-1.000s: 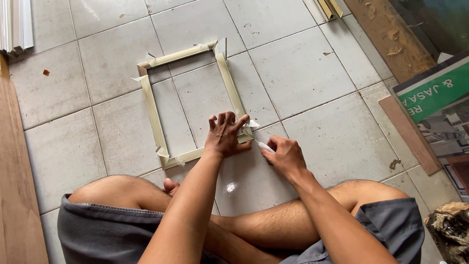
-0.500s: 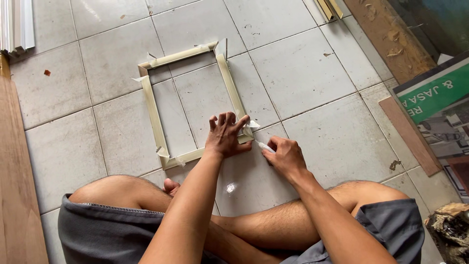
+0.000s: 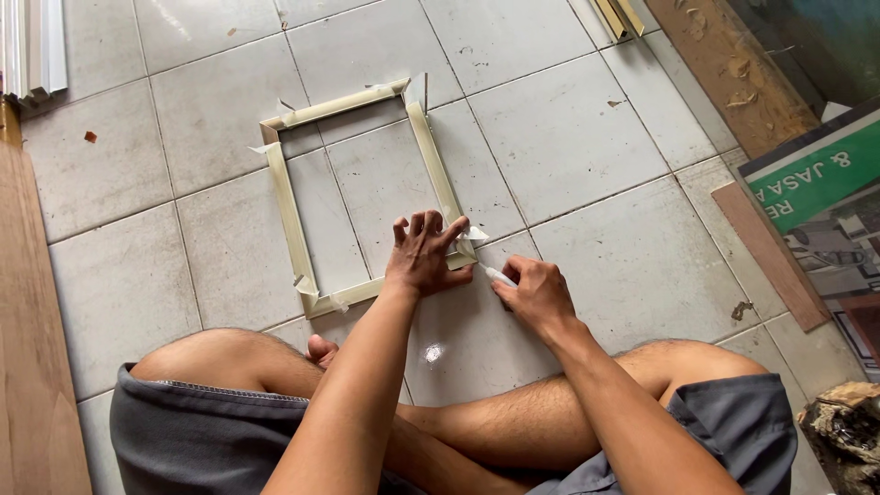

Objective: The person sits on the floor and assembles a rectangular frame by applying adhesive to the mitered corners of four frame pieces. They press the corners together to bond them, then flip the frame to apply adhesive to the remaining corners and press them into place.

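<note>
A tiled floor (image 3: 587, 119) of pale grey square tiles fills most of the room in sight, its grout lines dark and the surface scuffed and spotted. Along the left edge runs one long wooden plank (image 3: 32, 367), and a second brown board (image 3: 724, 64) slants across the upper right corner. Beside that board lies one printed sign (image 3: 816, 192), green and white, partly out of view. In the top left corner rests a bundle of white moulding strips (image 3: 32, 46); how many I cannot tell. Two yellowish strips (image 3: 619, 16) poke in at the top edge.

The person sits cross-legged on the floor in grey shorts (image 3: 192, 440), both knees spread wide.

In front of the knees lies one rectangular picture frame (image 3: 286, 211) of pale wood, flat on the tiles, with nothing inside it but bare floor. Bits of white masking tape (image 3: 309, 291) stick out at its four corners.

The left hand (image 3: 423, 257) is spread wide, fingers fanned, pressing down on the frame's near right corner. The right hand (image 3: 536, 293) sits just beside it on the floor, closed around a small white object (image 3: 498, 274) whose tip points at that same corner; what kind of tool it is I cannot tell.

One small red scrap (image 3: 90, 137) lies on a tile at the left.
</note>
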